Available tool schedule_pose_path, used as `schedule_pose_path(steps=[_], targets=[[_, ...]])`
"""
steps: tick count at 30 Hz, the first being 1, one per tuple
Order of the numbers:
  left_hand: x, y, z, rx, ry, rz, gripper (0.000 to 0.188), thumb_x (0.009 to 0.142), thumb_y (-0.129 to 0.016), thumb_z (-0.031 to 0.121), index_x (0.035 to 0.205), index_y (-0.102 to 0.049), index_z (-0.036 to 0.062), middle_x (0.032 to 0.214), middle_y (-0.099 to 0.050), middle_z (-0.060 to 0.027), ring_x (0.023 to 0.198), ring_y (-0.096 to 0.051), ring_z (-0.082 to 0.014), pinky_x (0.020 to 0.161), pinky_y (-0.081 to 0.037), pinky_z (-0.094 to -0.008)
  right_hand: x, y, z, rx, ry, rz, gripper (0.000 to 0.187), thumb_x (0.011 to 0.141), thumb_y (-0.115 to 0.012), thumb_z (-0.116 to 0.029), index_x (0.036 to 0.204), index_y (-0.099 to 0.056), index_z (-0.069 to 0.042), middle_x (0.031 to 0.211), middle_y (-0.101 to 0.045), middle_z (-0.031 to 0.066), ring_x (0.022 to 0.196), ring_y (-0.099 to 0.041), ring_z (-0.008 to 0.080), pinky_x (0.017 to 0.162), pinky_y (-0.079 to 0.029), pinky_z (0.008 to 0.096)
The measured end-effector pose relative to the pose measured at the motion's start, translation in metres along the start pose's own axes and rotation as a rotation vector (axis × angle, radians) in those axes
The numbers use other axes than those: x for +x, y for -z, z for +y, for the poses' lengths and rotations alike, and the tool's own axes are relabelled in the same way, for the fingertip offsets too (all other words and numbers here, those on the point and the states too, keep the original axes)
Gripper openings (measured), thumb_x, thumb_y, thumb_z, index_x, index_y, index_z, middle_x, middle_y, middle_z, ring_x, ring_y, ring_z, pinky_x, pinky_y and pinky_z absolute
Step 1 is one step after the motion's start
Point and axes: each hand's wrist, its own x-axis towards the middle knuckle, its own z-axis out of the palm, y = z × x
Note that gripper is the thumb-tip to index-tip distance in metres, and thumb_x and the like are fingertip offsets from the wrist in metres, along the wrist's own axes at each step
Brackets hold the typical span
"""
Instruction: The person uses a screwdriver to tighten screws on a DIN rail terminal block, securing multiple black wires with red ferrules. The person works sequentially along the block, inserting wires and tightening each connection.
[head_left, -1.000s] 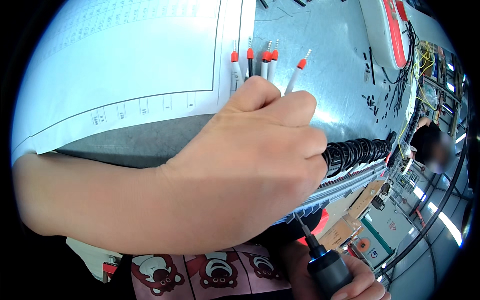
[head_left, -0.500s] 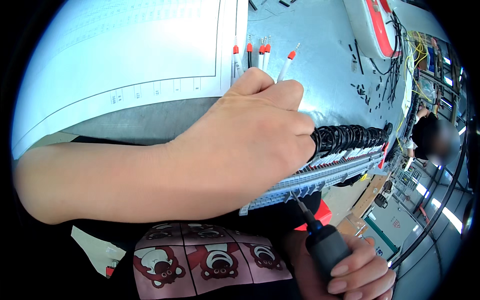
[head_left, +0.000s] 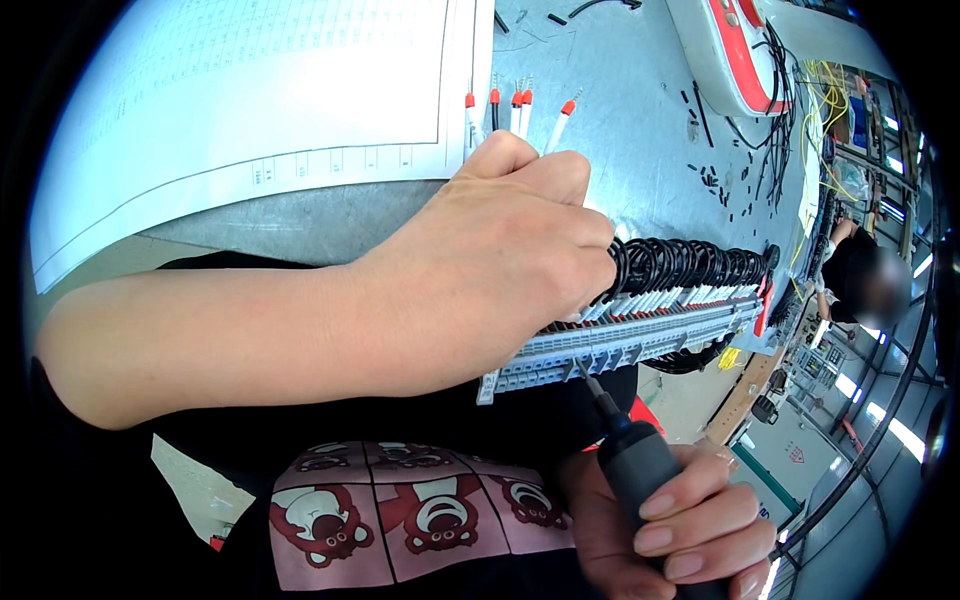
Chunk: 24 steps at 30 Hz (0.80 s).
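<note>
Your left hand (head_left: 500, 250) clasps wires (head_left: 561, 130); your right hand (head_left: 698, 525) grips a screwdriver (head_left: 638, 462), its tip at the terminal strip (head_left: 650, 337).

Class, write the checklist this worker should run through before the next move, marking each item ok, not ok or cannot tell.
1. Screwdriver gripped in right hand: ok.
2. Its tip at the connector strip: ok.
3. Tip properly seated: cannot tell, too small.
4. Red-tipped wires gripped by left hand: cannot tell; they run behind it.
5. Table free of black scraps: not ok, several lie there.
</note>
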Motion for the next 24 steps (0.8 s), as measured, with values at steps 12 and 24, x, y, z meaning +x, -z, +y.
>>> schedule_pose_path(steps=[12,24], targets=[[0.001,0.0,0.0,-0.008,-0.007,-0.004,0.013,0.077,-0.071,0.012,0.076,-0.059,0.009,0.079,-0.052,0.0007,0.088,-0.049,-0.0188,0.084,-0.034,-0.0346,0.001,-0.007,0.004,0.032,-0.039,0.056,0.051,0.086,-0.07,0.0,0.127,-0.041,-0.006,0.087,-0.045,0.0031,0.068,-0.05,0.0186,0.059,-0.045,0.0345],[0.001,0.001,0.002,0.008,-0.003,-0.005,0.013,0.078,-0.072,0.013,0.077,-0.06,0.0094,0.079,-0.052,0.001,0.088,-0.048,-0.0185,0.085,-0.033,-0.0342,0.002,-0.001,0.019,0.153,0.055,0.005,0.045,0.08,-0.072,0.001,0.115,-0.044,-0.001,0.087,-0.049,0.0029,0.066,-0.053,0.0131,0.061,-0.047,0.0267]])
